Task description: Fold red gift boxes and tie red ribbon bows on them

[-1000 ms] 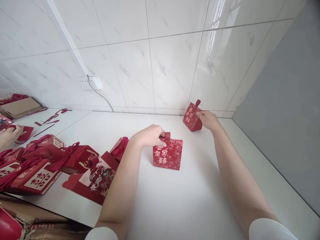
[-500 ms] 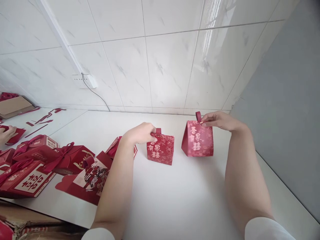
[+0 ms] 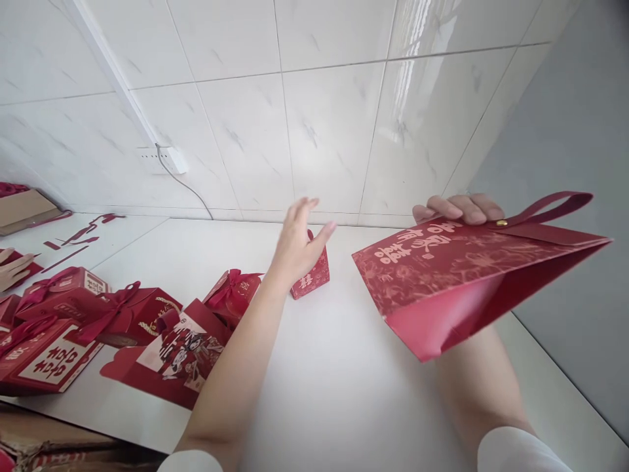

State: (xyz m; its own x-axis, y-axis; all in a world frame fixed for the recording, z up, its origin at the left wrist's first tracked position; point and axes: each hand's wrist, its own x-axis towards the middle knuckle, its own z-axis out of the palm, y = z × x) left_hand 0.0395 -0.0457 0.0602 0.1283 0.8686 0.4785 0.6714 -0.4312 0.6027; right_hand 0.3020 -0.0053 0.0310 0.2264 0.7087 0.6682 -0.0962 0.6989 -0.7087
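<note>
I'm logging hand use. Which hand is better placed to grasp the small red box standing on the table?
Left, probably. The left hand is open and empty, right by the small red box, whereas the right hand is occupied holding the lifted red box off to the side.

1. I watched through one camera on the person's head, looking forward and down.
2. It faced the tiled wall (image 3: 255,111) across the white table (image 3: 344,393), with the red bag (image 3: 457,275) close to the lens.
</note>
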